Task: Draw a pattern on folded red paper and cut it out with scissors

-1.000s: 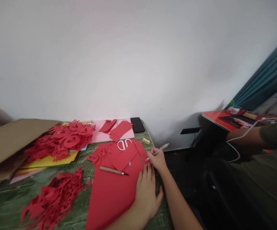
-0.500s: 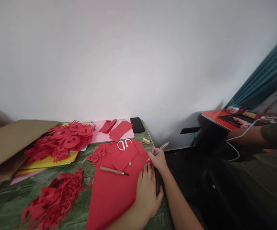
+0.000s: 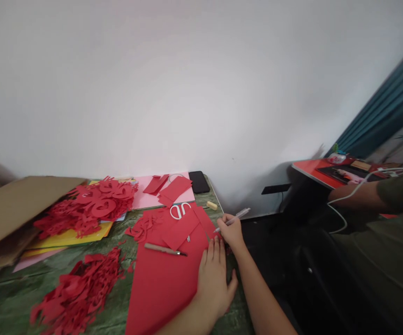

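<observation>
"Hands first: what are they doing?"

"The right hand [image 3: 232, 231] is pinching a clear-barrelled pen [image 3: 239, 216] right of centre, its tip pointing down-left at a narrow red strip [image 3: 204, 217]. The left hand [image 3: 213, 272] is lying flat just below, fingers pointing forward, fingertips resting near the pen tip."

"Are they touching each other?"

"They're sitting close together; the view isn't letting me tell whether they're meeting."

"How near is the edge?"

"Very near. The table's right edge is slanting down from the black phone [image 3: 198, 182], passing a yellowish block [image 3: 211, 205] and disappearing behind the right hand. The pen's upper end is jutting toward the dark floor [image 3: 260, 251]."

"Where's the room?"

"Below centre, the big red sheet [image 3: 166, 284] is showing a plain stretch left of the left hand. A wooden-handled tool [image 3: 163, 249] is bordering it above; higher, a red card [image 3: 180, 230] is partly covering white-handled scissors [image 3: 180, 211]. At lower left, green tabletop [image 3: 119, 304] is showing as a lane between the sheet and a scrap pile [image 3: 79, 293]."

"And farther out?"

"Red cut-outs [image 3: 100, 202] are crowding the middle left beside cardboard [image 3: 23, 204]. At far right, another person's forearm [image 3: 358, 197] is resting well apart."
</observation>
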Demonstrator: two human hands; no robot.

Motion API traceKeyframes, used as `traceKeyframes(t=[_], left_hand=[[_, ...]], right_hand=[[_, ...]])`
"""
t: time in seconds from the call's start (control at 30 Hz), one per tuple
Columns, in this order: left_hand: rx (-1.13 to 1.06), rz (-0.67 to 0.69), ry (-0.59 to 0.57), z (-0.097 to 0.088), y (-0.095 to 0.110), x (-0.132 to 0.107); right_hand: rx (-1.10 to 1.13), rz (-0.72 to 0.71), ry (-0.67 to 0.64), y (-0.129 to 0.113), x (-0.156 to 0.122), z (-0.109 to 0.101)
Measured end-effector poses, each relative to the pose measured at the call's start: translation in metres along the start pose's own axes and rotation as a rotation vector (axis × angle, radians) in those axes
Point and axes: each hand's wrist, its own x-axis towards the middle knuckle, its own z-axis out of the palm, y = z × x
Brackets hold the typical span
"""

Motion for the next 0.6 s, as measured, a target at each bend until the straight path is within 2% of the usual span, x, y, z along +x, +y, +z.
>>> traceKeyframes(t=[0.17,0.37,0.6], left_hand=[[-0.052,0.010,0.030,0.000,-0.001,-0.002],[-0.083,0.087,0.032,-0.007,0.001,-0.003],[-0.104,0.067,-0.019,-0.010,0.003,-0.002]], right_hand=[[-0.012,-0.010,0.112,-0.001,0.000,-0.001],[-0.034,-0.032,0.084,-0.002,-0.002,0.001],[-0.042,-0.036,0.051,-0.003,-0.001,0.002]])
